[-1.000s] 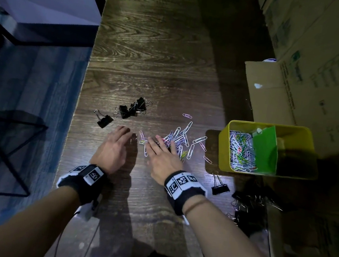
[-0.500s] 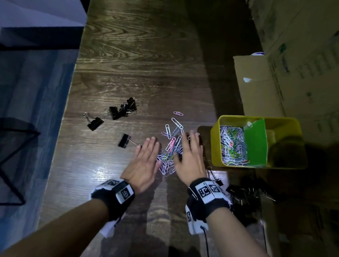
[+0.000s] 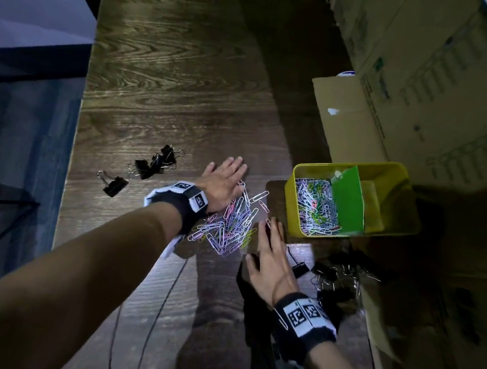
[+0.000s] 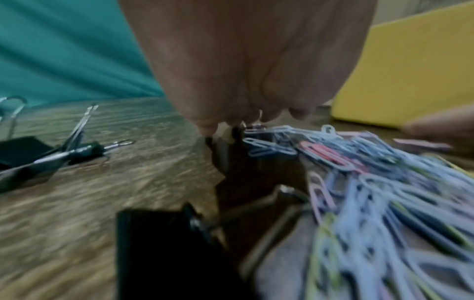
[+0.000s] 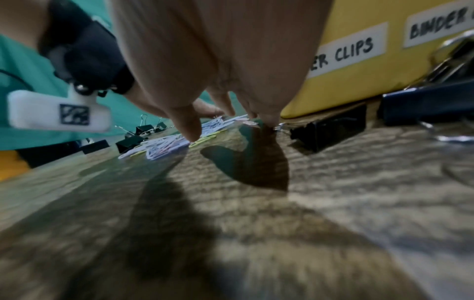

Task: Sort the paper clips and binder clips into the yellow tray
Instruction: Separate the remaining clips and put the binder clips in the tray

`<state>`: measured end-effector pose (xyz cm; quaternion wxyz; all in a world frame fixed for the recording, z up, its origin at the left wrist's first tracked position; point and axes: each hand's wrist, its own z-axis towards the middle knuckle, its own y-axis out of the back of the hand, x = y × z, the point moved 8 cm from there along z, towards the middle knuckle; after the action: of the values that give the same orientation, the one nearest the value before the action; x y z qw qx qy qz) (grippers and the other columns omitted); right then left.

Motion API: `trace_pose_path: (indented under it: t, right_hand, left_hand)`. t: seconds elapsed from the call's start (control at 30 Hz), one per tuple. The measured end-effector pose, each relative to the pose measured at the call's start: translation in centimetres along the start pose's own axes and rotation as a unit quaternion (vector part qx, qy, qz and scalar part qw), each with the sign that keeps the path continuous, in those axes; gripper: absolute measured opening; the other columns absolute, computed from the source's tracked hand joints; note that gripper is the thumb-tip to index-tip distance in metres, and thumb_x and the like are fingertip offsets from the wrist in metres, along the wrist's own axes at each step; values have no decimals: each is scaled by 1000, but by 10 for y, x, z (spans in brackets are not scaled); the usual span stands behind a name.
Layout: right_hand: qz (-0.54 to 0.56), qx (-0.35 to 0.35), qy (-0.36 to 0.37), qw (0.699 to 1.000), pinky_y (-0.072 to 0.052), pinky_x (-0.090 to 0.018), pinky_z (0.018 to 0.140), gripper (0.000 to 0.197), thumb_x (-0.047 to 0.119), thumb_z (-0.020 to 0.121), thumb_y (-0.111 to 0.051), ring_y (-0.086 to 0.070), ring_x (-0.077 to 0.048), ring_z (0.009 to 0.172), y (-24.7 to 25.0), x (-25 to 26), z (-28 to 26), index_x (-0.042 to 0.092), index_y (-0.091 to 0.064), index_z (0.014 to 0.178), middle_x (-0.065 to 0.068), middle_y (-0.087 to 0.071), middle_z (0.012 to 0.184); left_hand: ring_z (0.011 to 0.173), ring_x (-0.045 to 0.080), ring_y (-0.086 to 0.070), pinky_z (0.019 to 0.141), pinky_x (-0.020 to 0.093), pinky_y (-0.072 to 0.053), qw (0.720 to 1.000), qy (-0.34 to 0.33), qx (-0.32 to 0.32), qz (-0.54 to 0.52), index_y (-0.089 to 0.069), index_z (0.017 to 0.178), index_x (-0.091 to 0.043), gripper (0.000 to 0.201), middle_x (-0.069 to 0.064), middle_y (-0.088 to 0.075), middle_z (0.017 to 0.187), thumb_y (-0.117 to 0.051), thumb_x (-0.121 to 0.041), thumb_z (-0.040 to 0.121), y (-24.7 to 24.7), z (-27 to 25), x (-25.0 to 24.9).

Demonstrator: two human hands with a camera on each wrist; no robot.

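From the head camera I see my left hand lying flat on the dark wood-grain table, fingers straight and together, its edge against the far-left side of the heap of pastel wire paper clips. My right hand rests with fingers extended at the heap's near-right side, holding nothing. The yellow rectangular tray sits just right of the heap; its left compartment holds paper clips, a green divider card leans in the middle. A few black binder clips lie well to the left, more black binder clips near the tray's front. Brown cardboard boxes stand behind. From the left wrist, blurred, my fingertips touch the table beside the paper clips, relaxed, with one black binder clip under the wrist. From the right wrist, my fingers reach down loosely spread toward the clips; the tray wall bears labels reading "CLIPS" and "BINDER".
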<state>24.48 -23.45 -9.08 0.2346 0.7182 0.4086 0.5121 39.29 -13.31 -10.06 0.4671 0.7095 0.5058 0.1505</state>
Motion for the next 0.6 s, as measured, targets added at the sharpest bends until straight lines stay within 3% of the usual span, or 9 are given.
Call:
trace_pose_path:
  t: [0.07,0.2,0.23,0.3,0.4,0.53,0.6]
  right_hand:
    - [5,-22,4,1000,-14,-43,118,72,21,91,-49,1,-29,146,8,0,3,9,-9,150,-14,5,158]
    - [25,-46,-40,998,-39,-39,106,74,18,90,-52,-41,-35,131,21,2,14,13,-9,150,-15,4,158]
    - [18,-48,-47,998,-40,-41,105,75,19,90,-53,-40,-36,132,20,4,16,12,-8,150,-16,3,158]
    - [4,-46,-49,998,-34,-48,110,75,21,90,-53,-19,-37,142,16,11,22,10,-8,149,-19,2,157]
    - [-28,-49,-41,998,-20,-54,114,75,31,91,-50,-1,-39,144,16,27,37,9,-8,149,-23,1,156]
    - [-72,-1,-59,996,-10,-54,116,74,42,94,-42,4,-38,144,15,32,58,10,-4,150,-18,6,157]
    - [-93,29,-57,994,-7,-53,116,73,44,95,-39,7,-36,144,7,28,56,8,-6,150,-16,9,158]
  left_hand:
    - [144,17,11,115,45,4,1000,-23,5,10,3,148,-17,58,2,12,157,-18,-41,100,-16,-12,-15]
    - [141,12,17,117,43,6,998,-67,4,-17,2,148,-18,56,-1,13,156,-19,-37,100,-43,-56,-40]
    - [140,11,18,118,41,6,997,-78,1,-24,3,148,-20,55,-3,14,155,-19,-36,100,-48,-66,-43]
    - [140,10,16,117,37,6,994,-79,-50,-55,3,147,-25,54,-5,15,154,-19,-35,99,-47,-84,-40]
    - [141,9,11,115,33,5,985,-20,-135,-101,-4,148,-22,54,-7,11,152,-26,-28,99,-41,-106,-10]
    - [144,17,0,116,34,4,990,16,-125,-65,-13,148,-17,56,2,-5,156,-15,-39,96,-50,-115,34]
    - [145,19,-3,117,38,3,990,45,-120,-59,-15,148,-16,51,5,-9,157,-23,-32,100,-44,-111,52]
